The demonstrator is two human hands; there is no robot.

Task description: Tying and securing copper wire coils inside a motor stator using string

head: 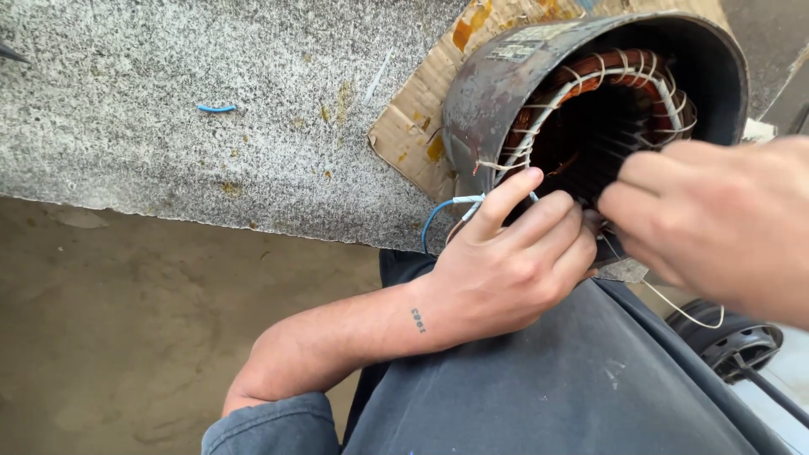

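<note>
A grey metal motor stator housing (489,93) lies on its side, its open end facing me, with copper windings (628,72) laced with white cord inside. My left hand (514,261) rests at the housing's lower rim, fingers curled, index finger pressing a blue wire with a white sleeve (459,202). My right hand (708,219) is at the opening's right side, fingers pinched together on a thin white cord (687,313) that loops down below it. What the fingertips hold inside the opening is hidden.
The housing sits on torn cardboard (404,126) on a speckled grey stone slab (168,109). A scrap of blue wire (216,108) lies on the slab. Dirt floor (126,320) is below left. My grey-trousered lap (548,388) is beneath the hands; a black round part (733,341) lies lower right.
</note>
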